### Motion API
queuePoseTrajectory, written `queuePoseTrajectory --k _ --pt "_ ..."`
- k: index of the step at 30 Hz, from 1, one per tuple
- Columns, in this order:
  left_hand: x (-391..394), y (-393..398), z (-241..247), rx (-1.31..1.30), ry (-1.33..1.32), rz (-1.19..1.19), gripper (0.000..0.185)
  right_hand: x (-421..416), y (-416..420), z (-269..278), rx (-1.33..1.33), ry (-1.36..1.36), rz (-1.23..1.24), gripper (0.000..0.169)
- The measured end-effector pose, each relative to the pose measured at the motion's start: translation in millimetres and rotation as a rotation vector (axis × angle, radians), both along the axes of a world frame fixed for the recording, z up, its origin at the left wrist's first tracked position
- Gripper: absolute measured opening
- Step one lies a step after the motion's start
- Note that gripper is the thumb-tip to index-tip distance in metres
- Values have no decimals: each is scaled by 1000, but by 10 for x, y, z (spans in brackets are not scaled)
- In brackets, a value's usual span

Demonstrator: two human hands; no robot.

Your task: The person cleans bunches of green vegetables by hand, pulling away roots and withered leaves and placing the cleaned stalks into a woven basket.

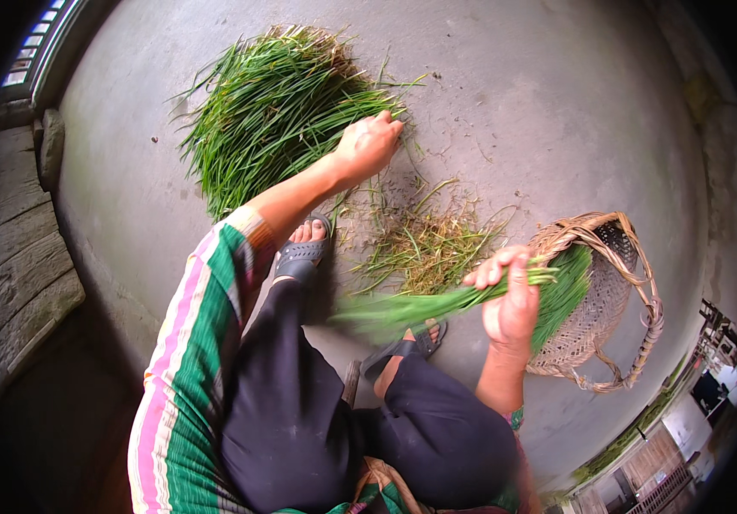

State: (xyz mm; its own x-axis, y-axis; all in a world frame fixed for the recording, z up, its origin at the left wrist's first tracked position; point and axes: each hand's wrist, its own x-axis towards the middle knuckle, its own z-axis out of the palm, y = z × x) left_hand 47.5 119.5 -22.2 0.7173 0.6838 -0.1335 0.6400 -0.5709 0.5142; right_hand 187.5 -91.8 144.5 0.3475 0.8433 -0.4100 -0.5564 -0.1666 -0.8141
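My right hand (510,295) grips a small bunch of long, thin green leaves (433,304) that look like garlic chives. The pale stem ends stick out past my thumb, while the leaf tips trail left over the floor, blurred. At the right edge of a large heap of the same greens (265,122) is my left hand (370,142), its fingers curled by the stem ends. Whether it pinches any stems is hidden. Just right of my right hand, a woven wicker basket (590,327) lies tilted with more greens (561,295) in it.
Yellowed leaf scraps (439,254) lie on the concrete floor (535,128) between the heap and the basket. My sandalled feet (301,247) stand close to the heap and the scraps. Wooden planks (21,238) are at the left, and a barred opening (31,45) at upper left.
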Motion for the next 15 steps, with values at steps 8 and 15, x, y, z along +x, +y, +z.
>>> queuePoseTrajectory --k 8,15 --pt "35 215 -310 172 145 7 12 -295 -31 -404 -315 363 198 13" --pt "-178 -140 636 -755 -365 211 29 -18 -56 -604 -264 59 -43 16"
